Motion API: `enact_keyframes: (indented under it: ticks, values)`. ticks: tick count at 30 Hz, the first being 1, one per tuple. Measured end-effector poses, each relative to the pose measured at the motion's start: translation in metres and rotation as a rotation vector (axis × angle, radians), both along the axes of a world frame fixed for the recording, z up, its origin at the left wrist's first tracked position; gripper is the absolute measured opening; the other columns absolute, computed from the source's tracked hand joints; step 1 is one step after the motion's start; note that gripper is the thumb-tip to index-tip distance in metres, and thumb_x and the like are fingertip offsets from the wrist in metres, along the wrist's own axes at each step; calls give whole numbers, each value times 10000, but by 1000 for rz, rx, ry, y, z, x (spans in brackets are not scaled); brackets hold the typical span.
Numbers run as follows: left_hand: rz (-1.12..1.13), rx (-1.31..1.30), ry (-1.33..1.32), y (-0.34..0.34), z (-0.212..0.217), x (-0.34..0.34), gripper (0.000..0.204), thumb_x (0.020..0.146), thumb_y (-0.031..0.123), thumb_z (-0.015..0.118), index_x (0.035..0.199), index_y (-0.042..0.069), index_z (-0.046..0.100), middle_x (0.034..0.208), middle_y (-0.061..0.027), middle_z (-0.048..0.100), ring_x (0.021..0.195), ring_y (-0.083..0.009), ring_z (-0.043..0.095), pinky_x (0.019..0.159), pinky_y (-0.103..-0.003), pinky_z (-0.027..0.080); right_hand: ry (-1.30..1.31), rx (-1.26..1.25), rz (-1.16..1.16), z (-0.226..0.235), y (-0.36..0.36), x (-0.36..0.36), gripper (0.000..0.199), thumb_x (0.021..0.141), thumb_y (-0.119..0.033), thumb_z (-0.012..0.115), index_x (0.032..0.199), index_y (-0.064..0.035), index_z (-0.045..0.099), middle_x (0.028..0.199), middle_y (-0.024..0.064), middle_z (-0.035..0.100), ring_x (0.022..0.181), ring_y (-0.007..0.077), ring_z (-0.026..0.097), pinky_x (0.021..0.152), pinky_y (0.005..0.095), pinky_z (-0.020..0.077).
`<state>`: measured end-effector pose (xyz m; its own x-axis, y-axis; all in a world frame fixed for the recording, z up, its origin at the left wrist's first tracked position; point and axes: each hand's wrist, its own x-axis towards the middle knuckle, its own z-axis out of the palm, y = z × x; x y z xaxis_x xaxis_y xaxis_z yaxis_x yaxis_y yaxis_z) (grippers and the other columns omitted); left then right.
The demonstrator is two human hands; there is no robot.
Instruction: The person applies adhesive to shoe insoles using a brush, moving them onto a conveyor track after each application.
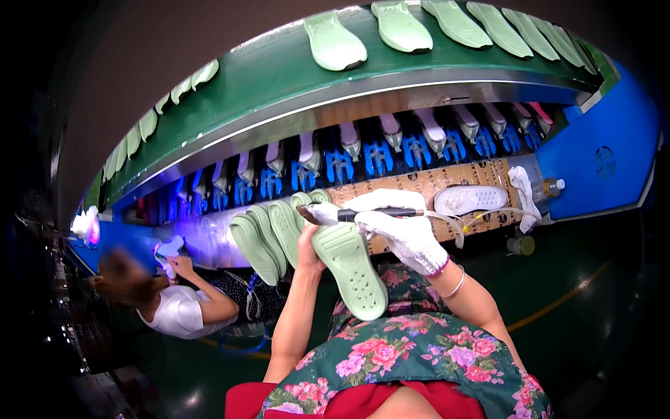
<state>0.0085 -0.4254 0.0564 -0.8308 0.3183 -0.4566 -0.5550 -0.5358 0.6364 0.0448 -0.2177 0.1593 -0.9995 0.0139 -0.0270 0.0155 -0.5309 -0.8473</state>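
My bare left hand [308, 249] is closed on the upper left edge of a pale green shoe sole [352, 276], which hangs tilted in front of my apron. Dotted holes and a grooved patch mark its face. A white glove covers my right hand [405, 237], closed around the dark handle of a brush [387, 212]. The brush's brown tip lies just above the top end of the sole; whether they touch, I cannot tell. From the handle's back end runs a thin clear tube [447, 218]. Several more green soles [257, 244] stand together left of my left hand.
A white sole [471, 200] lies on the cardboard-covered ledge [426, 183], near a white cloth [523, 199] and a bottle [549, 188]. Beyond, blue clamps [377, 157] line the machine under a green conveyor [279, 59] carrying green soles. Another person [185, 307] works at the left.
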Motion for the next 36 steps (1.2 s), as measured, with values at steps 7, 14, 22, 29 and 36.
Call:
enact_keyframes:
  ticks: [7, 14, 22, 29, 36]
  values:
    - [-494, 700, -19, 31, 8, 54, 1082, 795, 862, 226, 1486, 29, 255, 1430, -227, 422, 1279, -409, 455, 1059, -547, 365, -30, 155, -47, -1, 1, 3, 207, 846, -19, 674, 1052, -12, 692, 970, 40, 688, 873, 110, 639, 768, 249, 527]
    - [-288, 578, -45, 41, 18, 33, 1074, 767, 887, 92, 1263, 24, 497, 1064, -184, 619, 913, -353, 658, 809, -452, 547, 95, 511, -177, -5, -2, 2, 184, 788, 4, 727, 971, 12, 713, 929, 69, 712, 836, 121, 659, 738, 256, 533]
    - [-265, 587, 145, 44, 39, 26, 1036, 808, 846, 68, 1367, 50, 423, 1156, -154, 615, 1022, -293, 636, 895, -412, 526, 624, 1002, -324, 5, -7, -27, 248, 752, -21, 743, 998, -29, 711, 945, 108, 716, 831, 228, 693, 753, 312, 546]
    - [-120, 129, 118, 37, 39, 33, 967, 847, 813, 106, 1492, 111, 266, 1436, -111, 426, 1285, -271, 462, 1071, -428, 391, 703, 1086, -190, 14, -38, 0, 250, 717, -22, 735, 959, -86, 724, 908, 96, 705, 808, 263, 686, 721, 341, 538]
    - [-134, 582, 232, 27, 28, 24, 997, 825, 838, 127, 1461, 95, 314, 1368, -121, 482, 1241, -260, 498, 1046, -407, 418, 531, 916, -298, 1, -34, -10, 222, 757, -18, 723, 977, -46, 719, 940, 114, 712, 833, 237, 683, 762, 330, 540]
